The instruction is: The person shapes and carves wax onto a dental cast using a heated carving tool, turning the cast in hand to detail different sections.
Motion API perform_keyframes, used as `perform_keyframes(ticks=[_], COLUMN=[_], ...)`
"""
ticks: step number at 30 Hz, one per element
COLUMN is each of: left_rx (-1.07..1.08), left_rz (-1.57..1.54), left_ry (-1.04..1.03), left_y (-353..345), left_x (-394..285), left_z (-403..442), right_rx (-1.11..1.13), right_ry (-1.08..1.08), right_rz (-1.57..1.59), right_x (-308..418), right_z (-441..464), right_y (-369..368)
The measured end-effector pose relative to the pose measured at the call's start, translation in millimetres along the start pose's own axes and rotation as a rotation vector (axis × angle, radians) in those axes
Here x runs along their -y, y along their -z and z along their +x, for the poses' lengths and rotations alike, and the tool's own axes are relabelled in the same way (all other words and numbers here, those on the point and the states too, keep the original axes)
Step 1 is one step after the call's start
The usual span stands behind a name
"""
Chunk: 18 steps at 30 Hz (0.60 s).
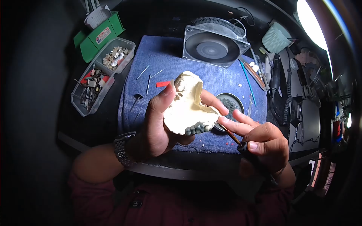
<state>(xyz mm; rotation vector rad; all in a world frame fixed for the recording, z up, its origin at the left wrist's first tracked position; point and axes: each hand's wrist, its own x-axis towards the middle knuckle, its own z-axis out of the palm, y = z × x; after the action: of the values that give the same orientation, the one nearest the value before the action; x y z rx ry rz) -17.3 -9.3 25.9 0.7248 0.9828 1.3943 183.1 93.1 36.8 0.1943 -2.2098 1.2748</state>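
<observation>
A cream-coloured dental cast [181,111] rests in my left hand [156,126], with the thumb on its left side and fingers behind it. Dark green wax teeth [196,128] sit along its lower edge. My right hand [264,141] grips a wax tool [244,147] with a black handle and a thin brown metal shaft. The tool's tip is close to the cast's right end; whether it touches is unclear. Behind the right fingers, a round dish [229,105] holds dark green bits.
A blue towel [162,52] covers the work surface under burs and a red strip [163,84]. A square fan [211,47] stands at the back. At left are a plastic box [83,107] and a green box [98,37]. Handpieces [276,73] lie at right, beneath a lamp [313,22].
</observation>
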Motion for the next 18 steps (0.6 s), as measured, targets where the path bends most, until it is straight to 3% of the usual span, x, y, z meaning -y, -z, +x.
perform_keyframes(ticks=[4, 11, 18], left_rx=[0.017, 0.034, 0.063], left_rz=[0.105, 0.157, -0.001], left_ry=[-0.125, -0.151, -0.181], left_y=[-0.2, 2.2, 3.9], left_x=[2.7, 1.7, 6.5], left_z=[0.1, -2.3, -1.3], right_rx=[0.024, 0.034, 0.049], right_ry=[-0.02, -0.075, -0.062], right_rz=[0.011, -0.001, -0.016], right_x=[2.2, 10.9, 10.4], right_z=[-2.4, -2.1, 0.0], right_y=[0.1, -0.6, 0.9])
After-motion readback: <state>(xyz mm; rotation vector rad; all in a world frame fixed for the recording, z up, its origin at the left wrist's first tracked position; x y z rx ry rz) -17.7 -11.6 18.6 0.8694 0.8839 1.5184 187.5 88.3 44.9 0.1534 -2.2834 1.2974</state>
